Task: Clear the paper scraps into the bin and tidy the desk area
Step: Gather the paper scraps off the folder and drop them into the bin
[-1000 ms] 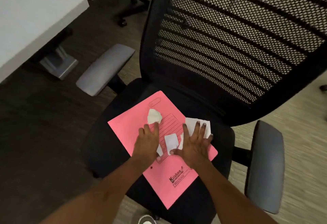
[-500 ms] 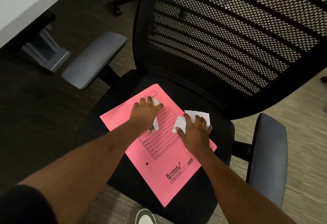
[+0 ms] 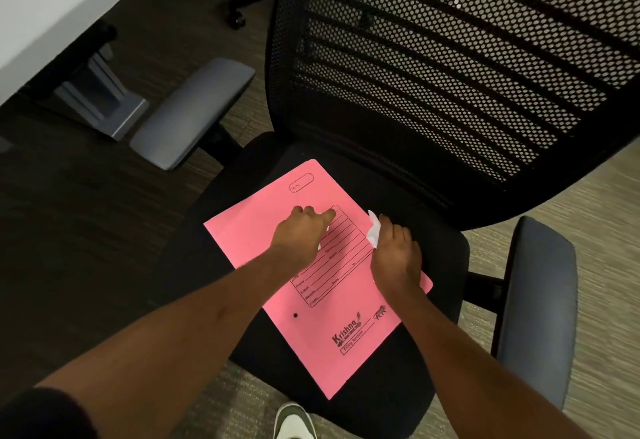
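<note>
**Both hands on pink folder, scraps gathered**

We see a pink folder [image 3: 322,300] lying flat and skewed on the black seat of an office chair [image 3: 446,255]. Both our hands are over its upper half. The left hand [image 3: 304,234] is curled, knuckles up, fingers bunched toward the printed form lines; a sliver of white shows under its right edge, so it seems to cover a paper scrap, but we cannot tell if it actually grips it. The right hand [image 3: 396,258] is closed around white paper scraps [image 3: 374,232], which stick out above the thumb side, just at the folder's right edge. No other loose scraps show on the folder.

Chair details: mesh backrest [image 3: 450,67] rises behind the seat, one grey armrest [image 3: 192,112] on the left, another armrest [image 3: 538,307] on the right. A pale counter [image 3: 52,2] fills the top left corner, its metal foot [image 3: 104,109] on the dark floor below. A shoe [image 3: 294,421] shows at the bottom edge, on the carpet. Dark sleeve at bottom left. The bin is not visible in this view.
</note>
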A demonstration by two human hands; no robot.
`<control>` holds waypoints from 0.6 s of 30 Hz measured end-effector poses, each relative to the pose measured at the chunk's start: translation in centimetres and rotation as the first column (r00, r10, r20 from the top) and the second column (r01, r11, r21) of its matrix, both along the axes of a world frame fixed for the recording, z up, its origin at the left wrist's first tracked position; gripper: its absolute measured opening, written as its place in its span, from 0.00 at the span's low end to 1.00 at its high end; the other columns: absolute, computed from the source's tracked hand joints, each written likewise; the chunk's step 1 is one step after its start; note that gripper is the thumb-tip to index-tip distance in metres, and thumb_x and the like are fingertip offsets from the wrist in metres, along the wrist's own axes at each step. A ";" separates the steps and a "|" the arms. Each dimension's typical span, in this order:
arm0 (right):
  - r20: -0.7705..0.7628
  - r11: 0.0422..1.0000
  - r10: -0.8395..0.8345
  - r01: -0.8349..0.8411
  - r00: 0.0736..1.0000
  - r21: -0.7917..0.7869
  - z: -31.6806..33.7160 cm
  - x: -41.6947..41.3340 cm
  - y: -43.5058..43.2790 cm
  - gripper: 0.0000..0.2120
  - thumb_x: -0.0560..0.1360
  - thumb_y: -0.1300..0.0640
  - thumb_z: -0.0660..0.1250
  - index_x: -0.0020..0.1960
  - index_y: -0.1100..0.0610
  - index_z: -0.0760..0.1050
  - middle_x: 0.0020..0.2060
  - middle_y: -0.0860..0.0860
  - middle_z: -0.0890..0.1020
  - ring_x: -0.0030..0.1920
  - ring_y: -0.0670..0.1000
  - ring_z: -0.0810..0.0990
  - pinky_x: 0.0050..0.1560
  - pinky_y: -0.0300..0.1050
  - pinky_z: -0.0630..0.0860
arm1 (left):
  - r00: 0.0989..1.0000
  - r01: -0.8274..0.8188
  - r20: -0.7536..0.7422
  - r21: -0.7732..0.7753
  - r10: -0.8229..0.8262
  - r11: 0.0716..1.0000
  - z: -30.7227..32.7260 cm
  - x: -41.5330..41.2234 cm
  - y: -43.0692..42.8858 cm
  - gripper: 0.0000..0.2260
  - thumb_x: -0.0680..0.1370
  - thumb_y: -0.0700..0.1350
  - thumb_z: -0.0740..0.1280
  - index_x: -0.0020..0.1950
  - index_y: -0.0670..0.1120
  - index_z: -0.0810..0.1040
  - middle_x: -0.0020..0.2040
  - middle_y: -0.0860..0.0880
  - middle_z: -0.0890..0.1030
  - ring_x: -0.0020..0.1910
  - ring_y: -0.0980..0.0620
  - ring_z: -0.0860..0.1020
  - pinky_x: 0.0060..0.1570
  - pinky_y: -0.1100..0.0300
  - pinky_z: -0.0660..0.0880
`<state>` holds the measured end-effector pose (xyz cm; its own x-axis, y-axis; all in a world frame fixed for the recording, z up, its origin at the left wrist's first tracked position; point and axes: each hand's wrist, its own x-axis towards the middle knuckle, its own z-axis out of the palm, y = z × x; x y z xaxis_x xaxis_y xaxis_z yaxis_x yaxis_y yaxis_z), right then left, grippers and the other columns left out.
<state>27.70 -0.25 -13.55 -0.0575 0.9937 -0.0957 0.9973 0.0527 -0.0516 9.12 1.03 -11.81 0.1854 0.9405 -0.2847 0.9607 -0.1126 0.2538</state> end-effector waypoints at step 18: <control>-0.447 0.977 -0.011 0.104 0.895 0.185 5.8 -5.0 -2.5 0.28 0.67 0.66 0.73 0.64 0.59 0.68 0.58 0.59 0.78 0.58 0.59 0.76 0.52 0.55 0.75 | 0.724 -0.538 0.546 0.066 0.421 0.840 3.8 -1.9 -6.6 0.15 0.71 0.38 0.72 0.53 0.51 0.72 0.42 0.51 0.80 0.37 0.58 0.74 0.36 0.74 0.69</control>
